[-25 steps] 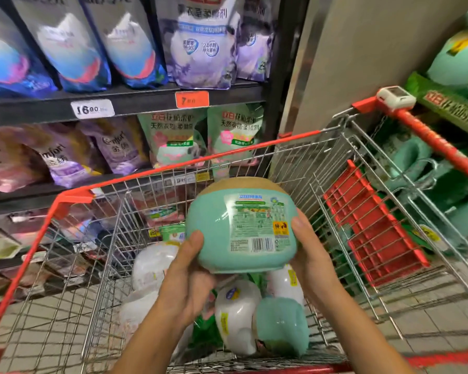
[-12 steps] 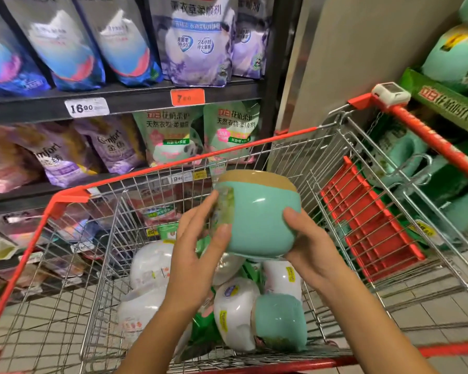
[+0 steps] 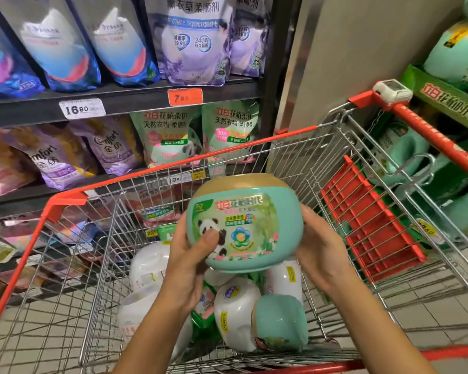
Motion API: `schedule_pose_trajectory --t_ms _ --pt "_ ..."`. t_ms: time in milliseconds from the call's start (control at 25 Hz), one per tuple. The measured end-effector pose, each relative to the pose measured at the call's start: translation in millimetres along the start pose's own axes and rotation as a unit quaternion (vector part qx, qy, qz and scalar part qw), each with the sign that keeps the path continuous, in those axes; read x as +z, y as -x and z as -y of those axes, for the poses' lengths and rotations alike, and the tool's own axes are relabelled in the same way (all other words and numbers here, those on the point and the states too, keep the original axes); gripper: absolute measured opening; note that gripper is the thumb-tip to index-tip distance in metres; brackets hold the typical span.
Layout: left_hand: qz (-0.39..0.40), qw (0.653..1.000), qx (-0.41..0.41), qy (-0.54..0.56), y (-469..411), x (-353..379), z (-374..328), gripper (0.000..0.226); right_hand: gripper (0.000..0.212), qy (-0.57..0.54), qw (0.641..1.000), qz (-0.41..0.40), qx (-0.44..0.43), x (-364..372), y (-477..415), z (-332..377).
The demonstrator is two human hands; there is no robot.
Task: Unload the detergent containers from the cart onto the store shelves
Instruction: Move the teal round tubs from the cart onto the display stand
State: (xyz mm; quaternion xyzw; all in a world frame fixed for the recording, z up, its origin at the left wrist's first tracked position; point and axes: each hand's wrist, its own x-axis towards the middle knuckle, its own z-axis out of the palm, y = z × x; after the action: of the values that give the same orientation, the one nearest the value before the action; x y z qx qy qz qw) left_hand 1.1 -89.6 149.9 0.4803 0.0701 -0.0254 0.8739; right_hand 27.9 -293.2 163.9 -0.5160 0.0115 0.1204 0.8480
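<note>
A round teal detergent tub (image 3: 257, 211) with a tan lid and a panda label sits upright between both hands above the cart. My left hand (image 3: 189, 255) grips its left side, thumb on the label. My right hand (image 3: 319, 249) cups its right side. Below, in the wire cart (image 3: 73, 201) with red trim, lie several white tubs (image 3: 235, 311) and another teal tub (image 3: 281, 322) on its side.
Dark shelves (image 3: 135, 103) on the left hold soft refill pouches with price tags. At the right a green display shelf (image 3: 443, 95) carries more teal containers (image 3: 457, 52). A red child-seat flap (image 3: 368, 222) lines the cart's right end. A grey pillar stands behind.
The teal tub has been turned in both hands: the barcode side faced me first, then a plain side, and now the panda label faces me. It stays above the cart.
</note>
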Motion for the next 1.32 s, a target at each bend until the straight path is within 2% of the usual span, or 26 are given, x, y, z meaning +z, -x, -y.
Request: schedule_pose_trajectory --t_ms 120,200,360,600,680,840,1080,1200,1320 --pt "-0.021 0.993 0.061 -0.098 0 12 -2 0.088 0.081 0.096 0.995 0.015 -0.003 -4 11 1" --pt "0.009 0.990 0.075 -0.119 3 23 2 0.081 0.073 0.109 0.994 -0.003 -0.009 -7 21 -1" --pt "0.082 0.988 0.042 -0.127 10 54 21 0.081 0.058 0.118 0.987 -0.098 -0.058 -26 57 6" --pt "0.196 0.969 -0.008 -0.149 42 126 48 0.097 0.065 0.118 0.960 -0.225 -0.117 -65 139 41" --pt "0.233 0.960 -0.004 -0.153 60 159 60 0.092 0.071 0.112 0.949 -0.257 -0.146 -82 173 58" --pt "0.282 0.950 -0.004 -0.130 102 229 93 0.080 0.078 0.098 0.932 -0.301 -0.179 -129 240 88" --pt "0.355 0.930 -0.005 -0.094 169 342 162 0.083 0.091 0.116 0.907 -0.345 -0.213 -209 347 151" --pt "0.379 0.921 -0.031 -0.084 188 385 193 0.088 0.087 0.120 0.896 -0.364 -0.225 -246 386 169" --pt "0.398 0.912 -0.054 -0.086 194 424 224 0.086 0.072 0.106 0.888 -0.383 -0.234 -285 409 180"
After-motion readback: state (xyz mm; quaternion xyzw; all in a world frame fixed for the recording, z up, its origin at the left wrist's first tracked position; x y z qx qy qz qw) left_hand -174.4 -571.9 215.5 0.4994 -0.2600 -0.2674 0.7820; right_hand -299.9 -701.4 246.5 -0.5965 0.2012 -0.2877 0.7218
